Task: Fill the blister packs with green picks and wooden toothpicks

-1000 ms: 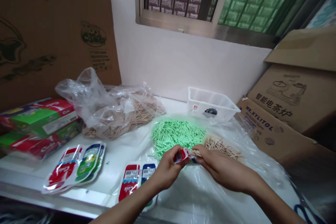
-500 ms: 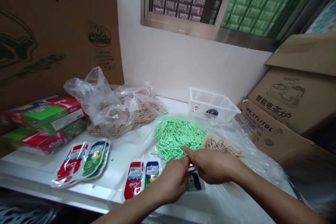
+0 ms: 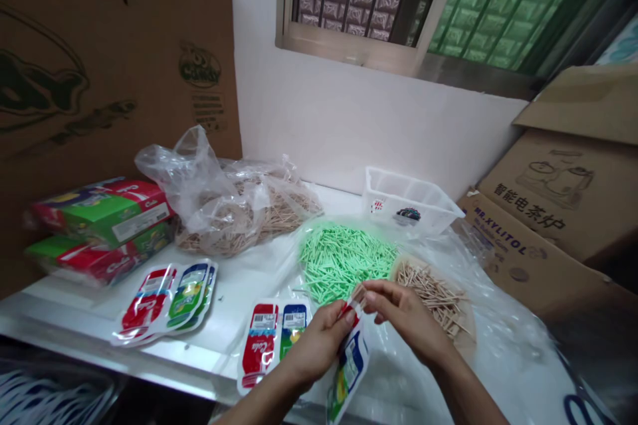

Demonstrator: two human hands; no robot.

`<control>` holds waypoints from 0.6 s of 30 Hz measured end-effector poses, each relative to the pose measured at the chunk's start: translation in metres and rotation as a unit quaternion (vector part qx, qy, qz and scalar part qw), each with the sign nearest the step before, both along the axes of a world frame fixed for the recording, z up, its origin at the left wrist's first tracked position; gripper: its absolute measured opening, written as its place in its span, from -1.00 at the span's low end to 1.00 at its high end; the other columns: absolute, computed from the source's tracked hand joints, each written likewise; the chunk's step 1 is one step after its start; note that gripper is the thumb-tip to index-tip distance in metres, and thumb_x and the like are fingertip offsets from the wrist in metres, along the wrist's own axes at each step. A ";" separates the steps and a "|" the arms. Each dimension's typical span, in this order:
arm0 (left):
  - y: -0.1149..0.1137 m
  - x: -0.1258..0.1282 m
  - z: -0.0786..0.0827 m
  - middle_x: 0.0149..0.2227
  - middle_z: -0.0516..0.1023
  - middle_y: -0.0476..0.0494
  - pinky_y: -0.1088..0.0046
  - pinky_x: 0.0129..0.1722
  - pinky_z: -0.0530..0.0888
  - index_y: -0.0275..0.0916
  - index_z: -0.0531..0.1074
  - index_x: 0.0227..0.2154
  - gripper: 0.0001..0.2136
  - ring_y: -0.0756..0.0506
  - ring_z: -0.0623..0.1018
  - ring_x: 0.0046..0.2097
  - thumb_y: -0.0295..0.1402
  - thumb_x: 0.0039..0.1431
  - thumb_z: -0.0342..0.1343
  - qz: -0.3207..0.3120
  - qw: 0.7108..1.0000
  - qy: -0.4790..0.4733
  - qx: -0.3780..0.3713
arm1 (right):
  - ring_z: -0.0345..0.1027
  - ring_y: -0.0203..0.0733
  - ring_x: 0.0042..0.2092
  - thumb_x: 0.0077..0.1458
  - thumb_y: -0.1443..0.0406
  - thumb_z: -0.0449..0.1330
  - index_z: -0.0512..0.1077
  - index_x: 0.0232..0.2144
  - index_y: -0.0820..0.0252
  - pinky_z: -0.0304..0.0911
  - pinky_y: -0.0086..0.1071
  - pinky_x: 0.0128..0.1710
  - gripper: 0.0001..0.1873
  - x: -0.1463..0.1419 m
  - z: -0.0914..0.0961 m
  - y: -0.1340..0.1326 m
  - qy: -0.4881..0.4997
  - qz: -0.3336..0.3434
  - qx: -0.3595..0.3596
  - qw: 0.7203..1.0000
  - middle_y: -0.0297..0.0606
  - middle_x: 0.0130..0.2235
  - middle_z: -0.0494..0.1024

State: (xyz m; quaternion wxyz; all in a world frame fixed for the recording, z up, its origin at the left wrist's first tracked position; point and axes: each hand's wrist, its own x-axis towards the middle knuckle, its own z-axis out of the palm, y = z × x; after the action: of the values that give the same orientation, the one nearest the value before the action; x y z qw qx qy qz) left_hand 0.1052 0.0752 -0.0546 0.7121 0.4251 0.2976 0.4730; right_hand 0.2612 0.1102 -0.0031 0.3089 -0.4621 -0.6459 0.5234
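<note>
My left hand (image 3: 319,340) pinches the top of a bottle-shaped printed pouch (image 3: 349,362) that hangs down toward me, coloured red, blue and yellow. My right hand (image 3: 405,319) holds a few small wooden sticks at the pouch's top opening. Just beyond the hands lie a heap of green sticks (image 3: 343,259) and a smaller heap of wooden sticks (image 3: 432,291), both on a clear plastic sheet (image 3: 498,339).
Flat printed pouches lie in two stacks (image 3: 167,295) (image 3: 272,339) on the white table. A clear bag of wooden sticks (image 3: 234,209), stacked green-red packs (image 3: 102,226), a white plastic basket (image 3: 409,202) and cardboard boxes (image 3: 548,212) ring the work area. Blue scissor handles (image 3: 581,408) lie at right.
Both hands dropped low to the sheet, then rose again. The pouch now hangs upright from my left hand, with my right hand at its top. The view shifted slightly.
</note>
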 end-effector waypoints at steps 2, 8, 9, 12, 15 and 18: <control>0.000 -0.001 0.000 -0.43 0.39 -0.02 0.54 -0.35 0.25 -0.29 0.44 -0.25 -0.74 0.03 0.34 -0.39 -0.19 0.13 0.07 0.008 1.000 -0.016 0.003 | 0.35 -0.22 -0.33 0.07 0.11 0.11 0.47 -0.28 0.24 0.20 -0.42 -0.41 -0.68 0.000 -0.005 -0.003 -0.011 0.002 -0.004 1.000 -0.24 -0.38 0.50; -0.002 0.003 -0.001 -0.43 0.40 -0.03 0.52 -0.32 0.27 -0.30 0.44 -0.20 -0.71 0.00 0.37 -0.35 -0.19 0.11 0.10 0.031 0.999 -0.022 -0.020 | 0.23 -0.31 -0.46 0.03 0.22 0.11 0.42 -0.48 0.23 0.11 -0.47 -0.47 -0.80 -0.008 -0.011 -0.008 -0.038 -0.058 0.041 0.997 -0.37 -0.53 0.39; -0.002 0.004 -0.001 -0.44 0.40 -0.02 0.53 -0.33 0.27 -0.31 0.44 -0.20 -0.70 0.00 0.37 -0.36 -0.19 0.10 0.11 0.042 0.999 -0.018 -0.027 | 0.21 -0.32 -0.47 0.02 0.24 0.11 0.39 -0.51 0.22 0.10 -0.48 -0.47 -0.83 -0.009 -0.012 -0.010 -0.042 -0.068 0.060 0.995 -0.39 -0.54 0.36; -0.003 0.006 0.002 -0.47 0.38 0.00 0.54 -0.36 0.25 -0.31 0.44 -0.22 -0.69 0.02 0.34 -0.40 -0.16 0.09 0.11 0.055 0.998 -0.004 -0.028 | 0.19 -0.32 -0.46 0.03 0.25 0.09 0.34 -0.50 0.19 0.11 -0.48 -0.46 -0.86 -0.012 -0.014 -0.015 -0.043 -0.095 0.094 0.990 -0.41 -0.53 0.33; -0.004 0.006 0.005 -0.45 0.39 -0.02 0.53 -0.35 0.25 -0.31 0.45 -0.25 -0.67 0.01 0.34 -0.38 -0.13 0.09 0.10 0.056 0.998 0.009 0.003 | 0.27 -0.27 -0.40 0.05 0.20 0.10 0.39 -0.36 0.18 0.16 -0.46 -0.43 -0.82 -0.015 -0.014 -0.019 -0.015 -0.115 0.071 0.991 -0.36 -0.46 0.41; -0.004 0.005 0.005 -0.42 0.40 -0.04 0.51 -0.34 0.25 -0.31 0.45 -0.32 -0.68 -0.01 0.34 -0.36 -0.11 0.10 0.08 0.072 0.996 0.035 0.029 | 0.27 -0.27 -0.41 0.07 0.14 0.11 0.43 -0.34 0.20 0.17 -0.46 -0.43 -0.75 -0.017 -0.012 -0.021 0.008 -0.109 0.059 0.992 -0.34 -0.47 0.42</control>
State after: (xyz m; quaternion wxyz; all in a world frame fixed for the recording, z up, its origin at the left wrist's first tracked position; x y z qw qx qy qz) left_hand 0.1101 0.0710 -0.0497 0.6523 0.4393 0.3385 0.5166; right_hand 0.2443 0.0896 -0.0149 0.3959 -0.5069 -0.6187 0.4512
